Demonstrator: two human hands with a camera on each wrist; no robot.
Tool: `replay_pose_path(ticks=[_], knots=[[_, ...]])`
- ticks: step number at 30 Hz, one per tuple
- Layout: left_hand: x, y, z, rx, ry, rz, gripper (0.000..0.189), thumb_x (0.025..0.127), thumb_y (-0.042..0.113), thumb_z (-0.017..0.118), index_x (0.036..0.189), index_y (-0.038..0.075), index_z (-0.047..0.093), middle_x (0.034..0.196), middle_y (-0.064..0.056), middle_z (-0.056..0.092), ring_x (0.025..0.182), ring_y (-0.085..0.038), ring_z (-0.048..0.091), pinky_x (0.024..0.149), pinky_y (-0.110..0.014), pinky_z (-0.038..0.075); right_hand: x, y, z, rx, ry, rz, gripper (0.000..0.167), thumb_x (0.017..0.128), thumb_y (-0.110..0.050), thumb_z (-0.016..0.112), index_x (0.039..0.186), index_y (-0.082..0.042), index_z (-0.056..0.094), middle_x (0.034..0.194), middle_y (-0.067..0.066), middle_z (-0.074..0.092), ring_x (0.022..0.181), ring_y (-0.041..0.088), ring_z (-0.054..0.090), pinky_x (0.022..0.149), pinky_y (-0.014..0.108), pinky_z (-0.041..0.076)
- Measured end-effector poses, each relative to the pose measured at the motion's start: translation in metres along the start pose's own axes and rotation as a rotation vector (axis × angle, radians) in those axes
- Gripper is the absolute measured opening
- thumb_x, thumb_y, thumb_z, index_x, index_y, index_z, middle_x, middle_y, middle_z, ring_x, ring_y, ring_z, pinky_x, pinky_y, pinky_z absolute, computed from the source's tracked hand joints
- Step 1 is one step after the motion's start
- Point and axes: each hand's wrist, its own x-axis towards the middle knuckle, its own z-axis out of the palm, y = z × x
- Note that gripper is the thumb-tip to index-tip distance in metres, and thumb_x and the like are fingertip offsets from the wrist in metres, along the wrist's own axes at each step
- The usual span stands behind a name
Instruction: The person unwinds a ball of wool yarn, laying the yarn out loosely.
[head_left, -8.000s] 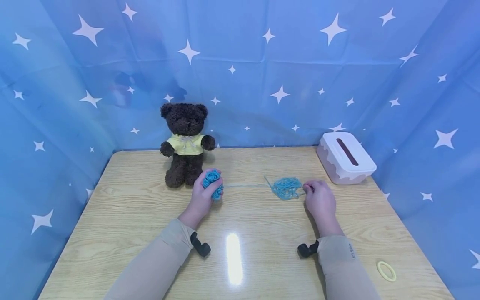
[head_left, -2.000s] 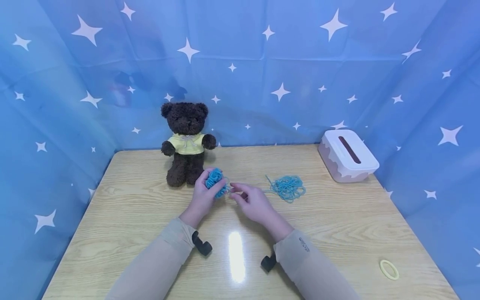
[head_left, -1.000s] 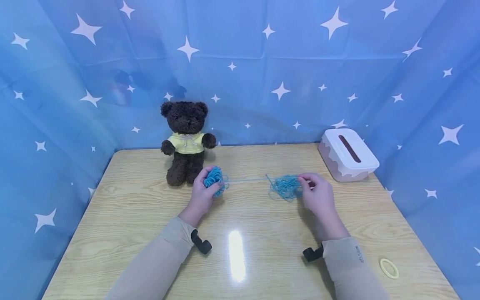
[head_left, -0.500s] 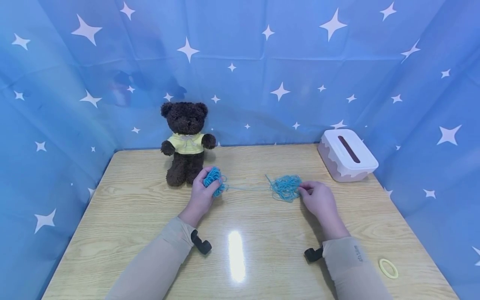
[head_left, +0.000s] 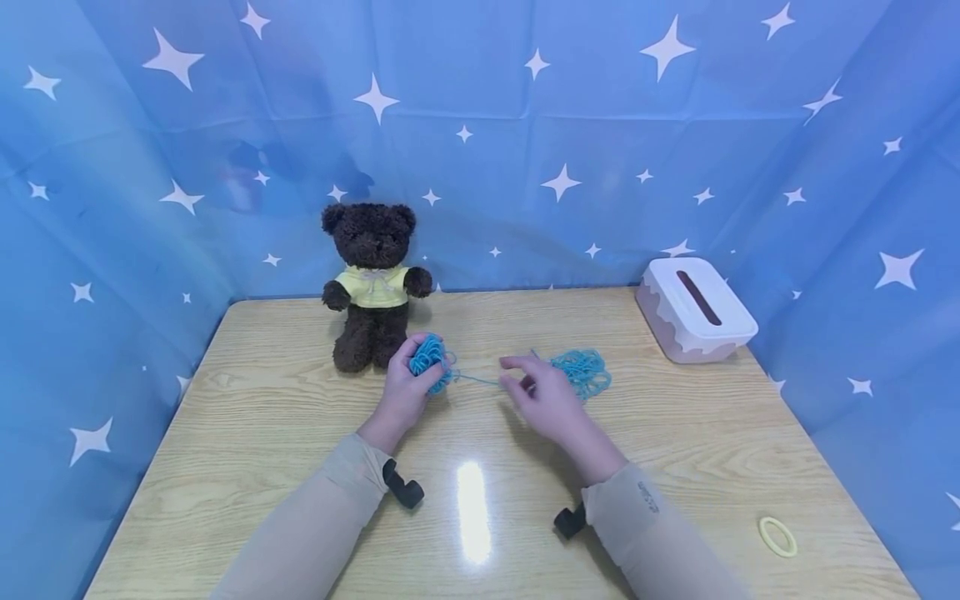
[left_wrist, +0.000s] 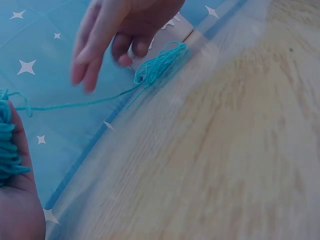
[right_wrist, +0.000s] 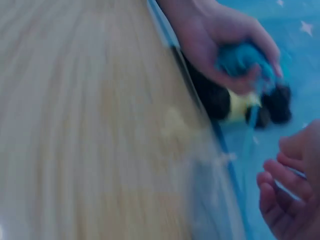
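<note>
My left hand (head_left: 403,390) grips a bundle of turquoise yarn (head_left: 426,355), with the thumb across its front and small loops sticking out on the right. From it a single yarn strand (head_left: 477,380) runs right to a loose, tangled yarn pile (head_left: 588,375) on the table. My right hand (head_left: 551,404) hovers left of the pile and hides part of it. In the left wrist view, the right hand's fingers (left_wrist: 90,65) are parted and hold nothing, and the strand passes below their tips. The right wrist view is blurred but shows the same loose fingers (right_wrist: 285,182).
A dark brown teddy bear (head_left: 372,287) in a yellow hoodie stands behind the left hand. At the back right is a white-lidded tissue box (head_left: 697,308). A pale yellow ring (head_left: 777,537) lies at the front right of the wooden table (head_left: 225,467). A starry blue curtain (head_left: 480,192) hangs around.
My right hand pulled strand from the bundle to the pile's right side, let go there and has moved back left. The left hand has stayed in place with the bundle.
</note>
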Motion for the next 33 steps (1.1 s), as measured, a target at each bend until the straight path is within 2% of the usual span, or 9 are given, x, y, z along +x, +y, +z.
replay_pose_path(ticks=[3, 5, 9, 11, 16, 19, 22, 27, 33], knots=[[0.000, -0.001, 0.000, -0.002, -0.014, 0.002, 0.042, 0.097, -0.012, 0.066, 0.135, -0.014, 0.049, 0.105, 0.005, 0.067, 0.102, -0.012, 0.074, 0.092, -0.025, 0.065, 0.006, -0.013, 0.017, 0.025, -0.078, -0.014, 0.038, 0.111, -0.029, 0.069, 0.145, -0.012, 0.071, 0.134, 0.004, 0.079, 0.094, 0.014, 0.075, 0.078, 0.030, 0.063], [0.000, -0.003, 0.000, -0.013, -0.027, 0.009, 0.046, 0.096, -0.013, 0.067, 0.137, -0.017, 0.045, 0.105, 0.004, 0.068, 0.100, -0.013, 0.073, 0.092, -0.026, 0.064, 0.009, -0.018, 0.026, 0.012, -0.098, -0.027, 0.034, 0.110, -0.029, 0.069, 0.140, -0.013, 0.075, 0.125, 0.002, 0.082, 0.088, 0.010, 0.072, 0.074, 0.027, 0.061], [0.001, -0.005, 0.001, -0.033, -0.039, 0.019, 0.050, 0.094, -0.015, 0.069, 0.136, -0.019, 0.044, 0.104, 0.002, 0.069, 0.098, -0.015, 0.072, 0.089, -0.027, 0.064, 0.014, -0.021, 0.034, -0.021, -0.074, -0.031, 0.021, 0.109, -0.024, 0.072, 0.124, -0.015, 0.083, 0.108, 0.001, 0.084, 0.079, 0.006, 0.065, 0.070, 0.025, 0.056], [0.002, -0.007, 0.001, -0.025, -0.039, 0.026, 0.045, 0.092, -0.016, 0.070, 0.133, -0.015, 0.050, 0.107, 0.001, 0.070, 0.100, -0.015, 0.072, 0.089, -0.027, 0.065, 0.014, -0.018, 0.034, -0.034, -0.036, -0.023, 0.017, 0.108, -0.022, 0.072, 0.118, -0.015, 0.084, 0.108, 0.001, 0.084, 0.079, 0.006, 0.066, 0.071, 0.026, 0.058], [0.002, -0.005, 0.002, -0.003, -0.054, 0.035, 0.034, 0.093, -0.012, 0.070, 0.120, 0.008, 0.064, 0.118, 0.001, 0.075, 0.110, -0.015, 0.071, 0.089, -0.024, 0.063, 0.011, -0.007, 0.016, -0.052, 0.113, -0.045, 0.012, 0.107, -0.018, 0.073, 0.112, -0.012, 0.082, 0.102, 0.003, 0.084, 0.080, 0.010, 0.070, 0.075, 0.034, 0.062], [0.001, -0.004, 0.001, -0.028, -0.079, 0.028, 0.030, 0.097, -0.010, 0.068, 0.116, 0.014, 0.067, 0.118, 0.001, 0.078, 0.113, -0.015, 0.072, 0.092, -0.023, 0.063, 0.008, -0.001, 0.001, -0.036, 0.190, -0.055, 0.012, 0.107, -0.015, 0.073, 0.111, -0.008, 0.081, 0.098, 0.007, 0.083, 0.078, 0.014, 0.071, 0.071, 0.032, 0.061], [0.001, -0.004, -0.001, -0.051, -0.088, 0.010, 0.027, 0.101, -0.008, 0.066, 0.114, 0.015, 0.067, 0.115, 0.002, 0.079, 0.111, -0.014, 0.075, 0.094, -0.024, 0.064, 0.002, 0.007, -0.014, -0.004, 0.242, -0.022, 0.012, 0.108, -0.013, 0.072, 0.112, -0.007, 0.081, 0.095, 0.009, 0.082, 0.076, 0.014, 0.069, 0.065, 0.024, 0.057], [0.000, -0.002, -0.001, -0.081, -0.081, -0.016, 0.022, 0.105, -0.006, 0.057, 0.115, 0.013, 0.065, 0.111, -0.001, 0.075, 0.103, -0.016, 0.078, 0.094, -0.032, 0.068, -0.007, 0.025, -0.038, -0.003, 0.314, 0.064, 0.013, 0.108, -0.014, 0.072, 0.113, -0.007, 0.081, 0.094, 0.012, 0.081, 0.077, 0.011, 0.064, 0.066, 0.018, 0.051], [0.000, 0.000, -0.001, -0.088, -0.062, -0.040, 0.023, 0.104, -0.007, 0.053, 0.113, 0.013, 0.062, 0.108, -0.002, 0.069, 0.089, -0.017, 0.074, 0.079, -0.030, 0.067, -0.019, 0.051, -0.065, -0.080, 0.380, 0.164, 0.017, 0.110, -0.017, 0.069, 0.116, -0.006, 0.081, 0.102, 0.014, 0.083, 0.082, 0.014, 0.067, 0.070, 0.016, 0.050]])
